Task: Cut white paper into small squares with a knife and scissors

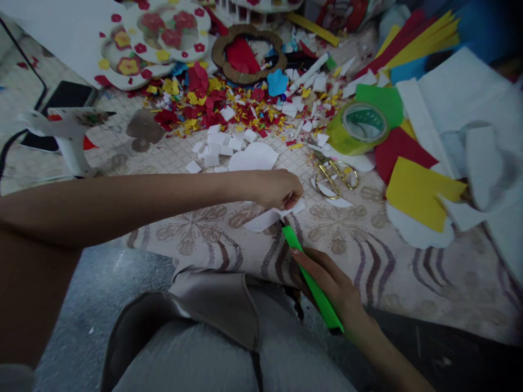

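My right hand is wrapped round a bright green utility knife, its tip angled up and to the left. The knife's tip is at a small white foam or paper strip near the table's front edge. My left hand has its fingers curled down onto that strip, which sticks out on both sides of them. Just behind the left wrist lie a larger white piece with a rounded edge and several small white squares. Gold-handled scissors rest to the right of my left hand.
A white hot glue gun and a dark phone are at the left. Colourful scraps heap across the back, beside a brown flower-shaped ring and decorated white pieces. Clear yellowish tape and coloured sheets occupy the right.
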Demonstrator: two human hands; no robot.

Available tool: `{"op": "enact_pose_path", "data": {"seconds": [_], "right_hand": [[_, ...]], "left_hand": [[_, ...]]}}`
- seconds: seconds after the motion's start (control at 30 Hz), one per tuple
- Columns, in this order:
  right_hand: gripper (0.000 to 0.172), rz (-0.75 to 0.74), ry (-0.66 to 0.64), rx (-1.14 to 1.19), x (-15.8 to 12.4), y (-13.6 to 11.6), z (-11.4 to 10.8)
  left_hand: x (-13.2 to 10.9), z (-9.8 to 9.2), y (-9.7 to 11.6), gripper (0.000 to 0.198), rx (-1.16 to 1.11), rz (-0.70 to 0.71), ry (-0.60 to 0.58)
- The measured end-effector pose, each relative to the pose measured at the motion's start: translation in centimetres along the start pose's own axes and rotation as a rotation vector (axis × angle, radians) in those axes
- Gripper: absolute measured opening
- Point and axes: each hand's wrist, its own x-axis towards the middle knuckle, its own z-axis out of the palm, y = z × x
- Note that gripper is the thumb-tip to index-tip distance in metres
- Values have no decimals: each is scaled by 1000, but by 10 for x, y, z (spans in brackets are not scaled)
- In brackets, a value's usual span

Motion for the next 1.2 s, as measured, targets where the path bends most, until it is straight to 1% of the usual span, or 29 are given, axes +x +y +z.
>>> {"op": "enact_pose_path", "data": {"seconds": [0.2, 0.4, 0.5, 0.67, 0.8, 0.93, 1.2], "right_hand": [[57, 6, -27, 9, -5, 1, -3], [57, -5, -43, -1, -8, -1, -10], [54, -8, 4, -25, -13, 2, -13], [39, 13, 84, 31, -22, 12, -17], [34, 6, 109, 47, -20, 13, -17], [32, 21, 101, 62, -19, 13, -16], [33, 48, 111, 87, -22, 16, -14]], "left_hand": [[-1, 1, 2, 23, -22, -20, 18], [-2, 2, -1, 21, -20, 12, 24], [-3, 1, -2, 18, -15, 15, 14], [-3, 1, -3, 19, -5, 19, 12], [-6, 4, -2, 15, 13, -7, 47], [-9, 6, -2, 20, -26, -48, 78], [-12, 15, -12, 17, -30, 64, 177]]}}
